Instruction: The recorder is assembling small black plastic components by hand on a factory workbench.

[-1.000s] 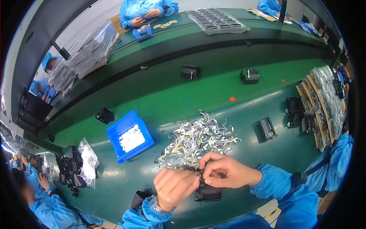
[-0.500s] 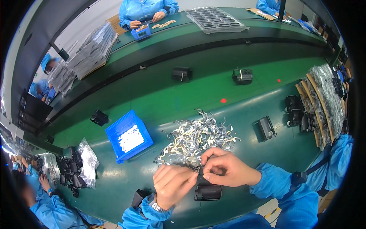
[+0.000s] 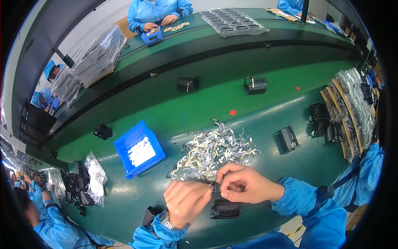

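Note:
My left hand (image 3: 187,202) and my right hand (image 3: 248,184) meet at the near edge of a heap of short grey and cream wires with white ends (image 3: 215,149). Between their fingertips is a small dark piece (image 3: 215,188), too small to name and partly hidden. The left fingers are pinched at its left side; the right thumb and index finger close on it from the right. Just below the hands a black plastic housing (image 3: 225,210) lies on the green table.
A blue bin (image 3: 129,167) of small white parts stands left of the heap. Black housings (image 3: 187,84) sit on the green belt (image 3: 145,103). Another housing (image 3: 289,138) lies at right, near upright cardboard sheets (image 3: 333,120). A co-worker (image 3: 155,16) sits across; others are left and right.
The housings and red spots on the belt have shifted left. My hands stay nearly in place, with a slight movement of the fingers around the small dark piece.

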{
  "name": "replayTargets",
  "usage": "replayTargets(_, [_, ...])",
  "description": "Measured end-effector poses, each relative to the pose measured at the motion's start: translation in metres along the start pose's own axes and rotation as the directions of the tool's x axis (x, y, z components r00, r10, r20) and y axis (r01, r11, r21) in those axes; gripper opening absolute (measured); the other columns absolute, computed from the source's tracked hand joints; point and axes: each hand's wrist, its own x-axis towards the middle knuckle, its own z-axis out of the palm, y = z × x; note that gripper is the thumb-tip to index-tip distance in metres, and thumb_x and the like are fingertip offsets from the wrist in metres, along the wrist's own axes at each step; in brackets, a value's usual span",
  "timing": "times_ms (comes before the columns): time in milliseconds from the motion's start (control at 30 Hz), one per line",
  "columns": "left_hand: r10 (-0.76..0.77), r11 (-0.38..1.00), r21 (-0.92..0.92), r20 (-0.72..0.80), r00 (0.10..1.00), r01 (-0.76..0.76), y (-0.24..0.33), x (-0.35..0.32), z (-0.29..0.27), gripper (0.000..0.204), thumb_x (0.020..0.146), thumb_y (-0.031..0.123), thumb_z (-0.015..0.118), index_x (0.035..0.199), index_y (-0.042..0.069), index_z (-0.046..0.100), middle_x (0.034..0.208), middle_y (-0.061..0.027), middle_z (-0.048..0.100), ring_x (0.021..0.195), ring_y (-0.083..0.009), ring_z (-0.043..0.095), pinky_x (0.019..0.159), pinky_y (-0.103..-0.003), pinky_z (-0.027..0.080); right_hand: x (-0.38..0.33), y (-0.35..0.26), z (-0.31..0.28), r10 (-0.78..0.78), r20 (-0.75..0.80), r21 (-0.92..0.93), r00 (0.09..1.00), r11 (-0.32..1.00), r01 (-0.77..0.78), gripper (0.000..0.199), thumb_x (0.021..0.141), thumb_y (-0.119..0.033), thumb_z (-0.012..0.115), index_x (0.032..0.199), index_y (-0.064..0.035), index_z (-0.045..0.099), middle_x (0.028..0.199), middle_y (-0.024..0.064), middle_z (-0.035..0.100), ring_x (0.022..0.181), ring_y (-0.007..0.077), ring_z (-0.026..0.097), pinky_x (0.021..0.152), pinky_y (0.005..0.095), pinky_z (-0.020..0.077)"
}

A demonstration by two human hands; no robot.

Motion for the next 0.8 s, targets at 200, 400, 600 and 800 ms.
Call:
replayTargets(200, [-0.001, 1.000, -0.018, 0.002, 1.000, 0.001, 0.0002, 0.0013, 0.0002, 0.022, 0.068, 0.004, 0.091, 0.083, 0.007, 0.076, 0.084, -0.0048, 0.074, 0.072, -0.0232, 0.069, 0.065, -0.034, 0.052, 0.0007, -0.0027, -0.0002, -0.015, -0.003, -0.014, 1.000, 1.000, 0.015, 0.007, 0.093, -0.009, 0.077, 0.093, -0.0053, 0.072, 0.117, 0.0023, 0.059, 0.061, 0.0027, 0.040, 0.057, 0.0221, 0.0361])
replayTargets(400, [-0.005, 1.000, -0.029, -0.002, 1.000, 0.005, 0.0006, 0.0002, 0.0012, 0.021, 0.069, 0.005, 0.092, 0.082, 0.006, 0.075, 0.084, -0.0058, 0.073, 0.072, -0.0238, 0.069, 0.065, -0.035, 0.052, 0.0007, -0.0083, -0.0033, 0.043, 0.032, -0.039, 0.999, 0.998, -0.042, 0.004, 0.095, -0.008, 0.075, 0.096, -0.0034, 0.074, 0.121, 0.0052, 0.060, 0.067, 0.0026, 0.043, 0.063, 0.0217, 0.0408])
replayTargets(600, [-0.042, 0.998, -0.051, 0.000, 0.999, 0.042, 0.0002, 0.0004, 0.0003, 0.019, 0.071, 0.005, 0.091, 0.081, 0.006, 0.075, 0.082, -0.0069, 0.074, 0.070, -0.0245, 0.070, 0.065, -0.034, 0.052, 0.0003, -0.0074, -0.0019, 0.025, 0.027, -0.007, 0.999, 1.000, -0.025, 0.003, 0.095, -0.006, 0.074, 0.097, -0.0032, 0.074, 0.120, 0.0048, 0.060, 0.068, 0.0029, 0.043, 0.063, 0.0218, 0.0401])
replayTargets(800, [-0.067, 0.994, -0.086, -0.011, 0.998, 0.066, -0.0001, -0.0001, 0.0019, 0.018, 0.071, 0.005, 0.091, 0.080, 0.005, 0.075, 0.081, -0.0080, 0.074, 0.070, -0.0249, 0.070, 0.064, -0.034, 0.052, -0.0003, -0.0060, -0.0001, 0.023, 0.028, 0.023, 0.999, 0.999, -0.024, 0.005, 0.096, -0.007, 0.075, 0.100, -0.0033, 0.075, 0.119, 0.0034, 0.060, 0.072, 0.0033, 0.044, 0.064, 0.0215, 0.0395])
